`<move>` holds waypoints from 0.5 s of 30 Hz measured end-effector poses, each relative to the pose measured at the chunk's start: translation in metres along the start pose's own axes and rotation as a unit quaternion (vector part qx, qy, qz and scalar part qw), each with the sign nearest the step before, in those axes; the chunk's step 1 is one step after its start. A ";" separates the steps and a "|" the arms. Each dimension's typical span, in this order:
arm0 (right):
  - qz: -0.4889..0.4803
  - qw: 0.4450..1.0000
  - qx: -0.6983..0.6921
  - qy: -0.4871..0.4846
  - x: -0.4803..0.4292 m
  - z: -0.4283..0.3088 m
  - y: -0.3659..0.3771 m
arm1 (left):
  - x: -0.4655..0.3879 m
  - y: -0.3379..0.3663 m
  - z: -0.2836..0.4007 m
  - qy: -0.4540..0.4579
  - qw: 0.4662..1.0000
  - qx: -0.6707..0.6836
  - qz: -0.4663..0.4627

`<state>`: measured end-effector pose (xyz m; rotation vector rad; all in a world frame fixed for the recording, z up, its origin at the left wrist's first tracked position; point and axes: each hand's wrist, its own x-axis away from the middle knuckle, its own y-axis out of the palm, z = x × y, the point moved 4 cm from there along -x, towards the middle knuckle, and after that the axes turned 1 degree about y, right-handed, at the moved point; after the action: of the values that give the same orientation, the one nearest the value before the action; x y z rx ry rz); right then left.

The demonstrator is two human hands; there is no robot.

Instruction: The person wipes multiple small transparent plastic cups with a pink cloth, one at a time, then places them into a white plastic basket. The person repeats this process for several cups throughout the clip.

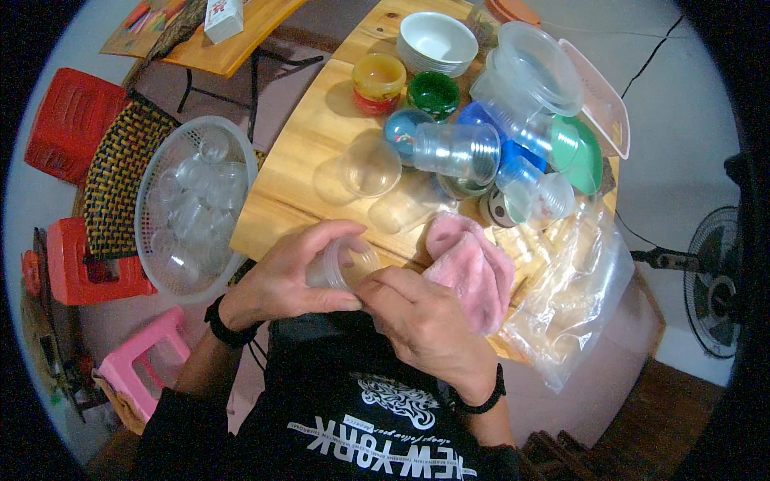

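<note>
In front of my body, my left hand [281,278] wraps around a clear plastic cup [350,263], its mouth turned to the right. Several rim lines suggest cups nested together, though I cannot tell how many. The bent fingers of my right hand [421,318] grip the near side of the rim; their tips are partly hidden. A pink cloth [466,264] lies crumpled on the wooden table [289,186] just beyond my right hand. Farther in stands a single clear cup [371,168], and a stack of clear cups [457,150] lies on its side.
White bowls [438,45], a yellow bowl [379,73], a green bowl [433,95] and clear lidded tubs [535,69] crowd the table's far side. A plastic bag [565,306] hangs over the right edge. Left, a white basket [144,210] holds clear cups. A fan [713,282] stands right.
</note>
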<state>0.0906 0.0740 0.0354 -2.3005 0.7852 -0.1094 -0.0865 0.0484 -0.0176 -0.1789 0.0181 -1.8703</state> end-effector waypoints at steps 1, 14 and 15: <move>0.013 1.000 0.006 -0.002 0.000 -0.001 -0.001 | -0.001 0.001 0.001 0.021 1.000 -0.019 0.007; 0.021 0.999 -0.023 0.015 0.002 -0.001 -0.002 | 0.004 0.005 0.000 0.014 1.000 0.003 0.027; 0.018 0.999 -0.031 0.025 0.002 -0.001 -0.002 | 0.004 0.005 -0.001 0.015 0.999 0.005 0.029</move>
<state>0.0928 0.0737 0.0371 -2.3494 0.8656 -0.1292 -0.0835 0.0430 -0.0184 -0.1422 0.0345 -1.8143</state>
